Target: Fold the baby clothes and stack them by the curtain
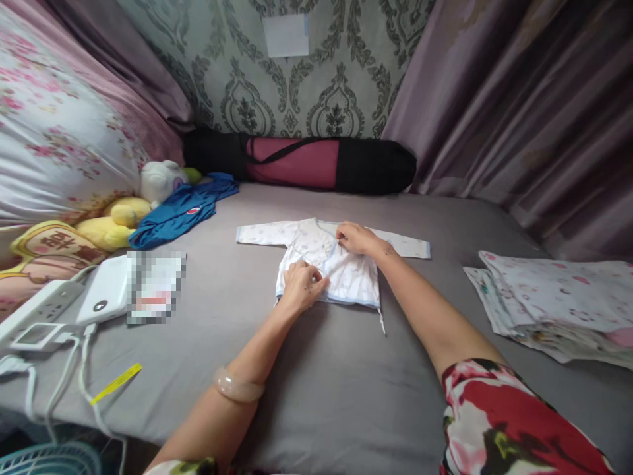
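1. Nearest the camera, two bare forearms reach forward over the grey bed; the left wrist wears a pale bangle, and a red floral sleeve covers the right upper arm.
2. The left hand rests on the lower left front of a small white baby shirt, fingers drawn together in a pinching grip on the fabric near its hem.
3. The right hand lies farther away, at the shirt's collar, fingers closed on the cloth or tie there.
4. The shirt lies flat at mid-bed, sleeves spread left to right, so its long axis runs across the view; the left hand is nearer.
5. To the right lies a stack of folded printed cloths; to the left a power strip and blue garment.
6. Farthest back, a black and red bag lies along the wall.
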Action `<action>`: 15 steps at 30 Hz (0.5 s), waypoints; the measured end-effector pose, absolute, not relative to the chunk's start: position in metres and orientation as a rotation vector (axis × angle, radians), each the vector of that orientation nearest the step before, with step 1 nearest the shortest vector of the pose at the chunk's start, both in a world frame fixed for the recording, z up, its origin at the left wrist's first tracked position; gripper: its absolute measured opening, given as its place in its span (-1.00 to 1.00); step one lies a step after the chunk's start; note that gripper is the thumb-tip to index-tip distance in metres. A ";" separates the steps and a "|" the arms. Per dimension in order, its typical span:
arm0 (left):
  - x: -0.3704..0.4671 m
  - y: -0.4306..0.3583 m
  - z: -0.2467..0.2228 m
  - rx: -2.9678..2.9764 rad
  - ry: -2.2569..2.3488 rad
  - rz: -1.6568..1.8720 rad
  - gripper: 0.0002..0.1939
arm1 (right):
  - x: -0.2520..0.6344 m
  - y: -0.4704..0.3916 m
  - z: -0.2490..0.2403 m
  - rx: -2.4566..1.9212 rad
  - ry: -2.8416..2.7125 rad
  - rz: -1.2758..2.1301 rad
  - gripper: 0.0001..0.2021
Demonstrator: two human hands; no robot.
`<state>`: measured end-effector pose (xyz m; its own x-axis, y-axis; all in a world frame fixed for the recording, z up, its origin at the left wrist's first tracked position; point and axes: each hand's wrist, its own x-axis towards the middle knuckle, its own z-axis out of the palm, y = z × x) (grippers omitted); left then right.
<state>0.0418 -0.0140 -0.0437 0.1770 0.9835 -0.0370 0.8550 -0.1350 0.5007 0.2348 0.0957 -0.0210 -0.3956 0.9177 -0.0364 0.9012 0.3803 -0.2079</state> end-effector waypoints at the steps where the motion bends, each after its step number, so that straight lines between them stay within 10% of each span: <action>1: 0.042 -0.014 -0.044 2.051 1.737 0.426 -0.78 | 0.235 0.096 -0.021 -1.686 -2.508 0.295 -0.85; 15: 0.041 -0.020 -0.048 2.224 1.671 0.464 -0.72 | 0.209 0.073 -0.064 -1.885 -1.999 0.127 -0.78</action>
<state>0.0415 -0.0196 -0.0476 0.2629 0.9625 0.0662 0.8588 -0.2648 0.4387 0.2086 0.0725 -0.0645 -0.0206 0.9761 0.2164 0.9408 0.0922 -0.3262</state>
